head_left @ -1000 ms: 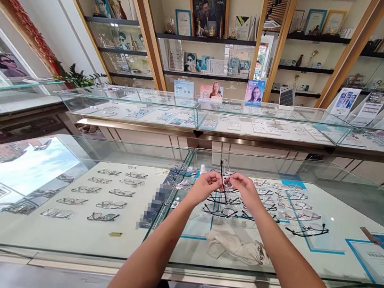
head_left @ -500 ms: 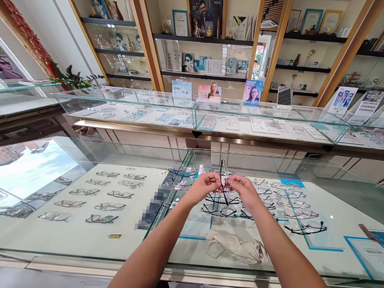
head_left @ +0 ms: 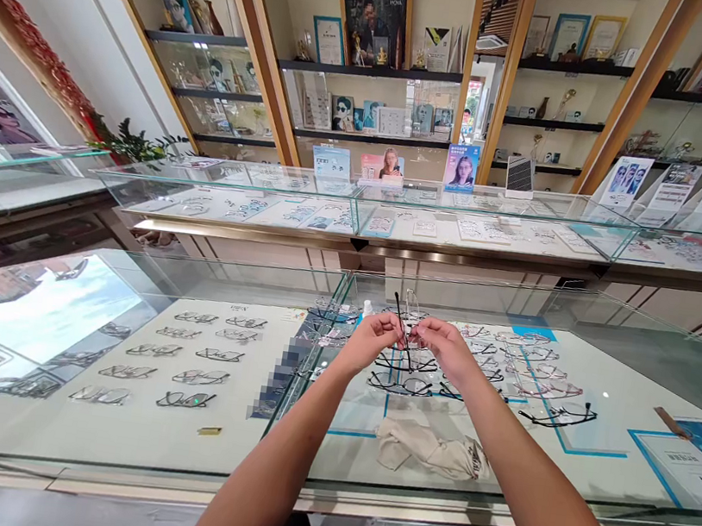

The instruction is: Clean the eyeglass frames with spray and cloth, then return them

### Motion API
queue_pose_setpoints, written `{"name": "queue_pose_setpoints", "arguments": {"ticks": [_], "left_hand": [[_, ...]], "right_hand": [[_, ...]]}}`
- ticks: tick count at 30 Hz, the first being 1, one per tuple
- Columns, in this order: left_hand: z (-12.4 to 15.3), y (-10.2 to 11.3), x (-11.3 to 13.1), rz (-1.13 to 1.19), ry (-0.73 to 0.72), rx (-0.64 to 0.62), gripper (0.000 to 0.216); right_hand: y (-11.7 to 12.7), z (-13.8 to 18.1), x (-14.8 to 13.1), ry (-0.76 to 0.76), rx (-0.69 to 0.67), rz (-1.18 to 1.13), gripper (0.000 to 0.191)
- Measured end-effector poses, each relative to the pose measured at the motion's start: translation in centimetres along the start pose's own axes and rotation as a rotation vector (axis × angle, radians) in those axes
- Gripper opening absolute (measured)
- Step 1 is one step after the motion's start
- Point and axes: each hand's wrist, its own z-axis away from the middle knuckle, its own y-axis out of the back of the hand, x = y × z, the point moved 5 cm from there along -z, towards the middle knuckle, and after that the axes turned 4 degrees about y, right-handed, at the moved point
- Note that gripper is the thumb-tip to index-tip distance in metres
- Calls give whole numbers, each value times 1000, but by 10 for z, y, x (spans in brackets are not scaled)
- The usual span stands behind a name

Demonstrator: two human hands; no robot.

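Note:
Over the glass counter, a pair of eyeglasses (head_left: 398, 309) with a thin dark temple is held edge-on between my two hands. My left hand (head_left: 372, 342) pinches it from the left, fingers closed. From the other side my right hand (head_left: 445, 348) grips it between thumb and fingertips. The dark temple slants upward above the fingers, and my fingertips hide part of the frame. Below and behind the hands lie rows of eyeglasses (head_left: 400, 384) in the display case. Nearer to me a crumpled beige cloth (head_left: 429, 450) rests under my forearms.
More eyeglasses (head_left: 186, 400) fill the left section, near a small gold-coloured piece (head_left: 210, 431). A small white bottle (head_left: 367, 308) stands behind my left hand. On the right are a black-framed pair (head_left: 558, 414) and a blue-edged card (head_left: 681, 470). Another glass showcase (head_left: 484, 247) stands beyond.
The eyeglasses have turned slightly in my fingers: the dark temple's upper end has shifted left, and a pale thin part now shows to its right. Both hands stay nearly in place.

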Motion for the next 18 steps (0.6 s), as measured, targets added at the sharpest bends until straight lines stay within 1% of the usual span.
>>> {"name": "queue_pose_setpoints", "arguments": {"ticks": [3, 7, 11, 14, 18], "left_hand": [[-2, 4, -1, 33, -11, 74, 23], [-5, 13, -6, 120, -25, 233, 26], [-6, 19, -8, 241, -37, 353, 30], [-5, 19, -6, 299, -40, 369, 32], [-3, 13, -6, 314, -26, 339, 33]], "right_hand": [[2, -1, -3, 14, 19, -74, 36], [5, 0, -11, 71, 73, -174, 36], [3, 5, -22, 147, 82, -186, 36], [-3, 10, -29, 188, 70, -137, 36], [-9, 15, -39, 220, 58, -56, 41]]}}
